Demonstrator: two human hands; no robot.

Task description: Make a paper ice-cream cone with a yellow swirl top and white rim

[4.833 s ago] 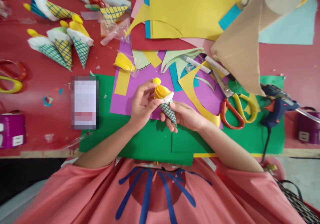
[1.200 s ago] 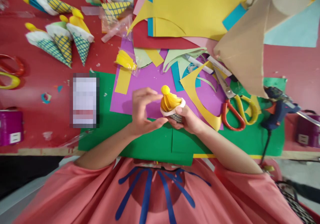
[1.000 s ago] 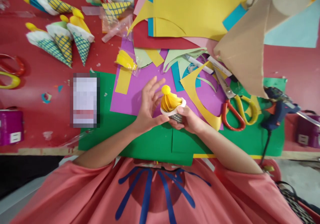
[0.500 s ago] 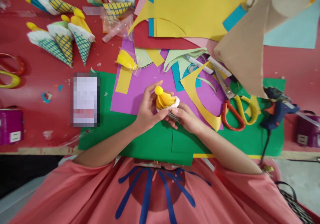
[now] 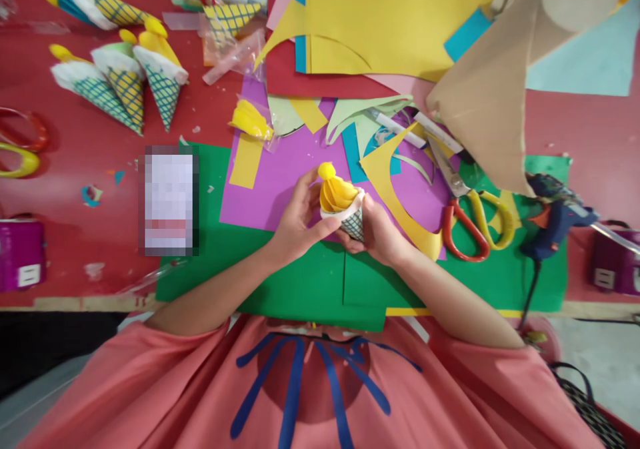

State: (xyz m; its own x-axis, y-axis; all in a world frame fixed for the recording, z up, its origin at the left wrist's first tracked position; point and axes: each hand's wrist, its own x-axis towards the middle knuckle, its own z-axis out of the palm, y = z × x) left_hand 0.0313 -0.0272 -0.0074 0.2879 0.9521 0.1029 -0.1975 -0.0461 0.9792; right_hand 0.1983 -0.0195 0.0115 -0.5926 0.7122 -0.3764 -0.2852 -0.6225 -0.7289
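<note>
Has just turned the patterned cone in both hands, baring more of its latticed wall than half a second ago. Holds it over the near edge of the purple sheet, tilted, with the yellow pleated top leaning toward the left. Grips the wall from the right with the right hand, thumb at the rim and fingers wrapped beneath (so hiding the pointed end). Clasps the other side with the left hand, thumb laid on the white rim, fingers curled behind. Probably gives a steadier hold for handling the rim and top, to judge from both thumbs being placed there.

Differs from about a second ago, when seen clasped by the right hand only, with the left spread and apart. Differs too from the earliest view, with the pointed end then in sight. Shows no clear shift in the scissors at the purple sheet's right edge, in the glue gun farther right of that sheet, or in the topped cones beyond its upper left corner.
</note>
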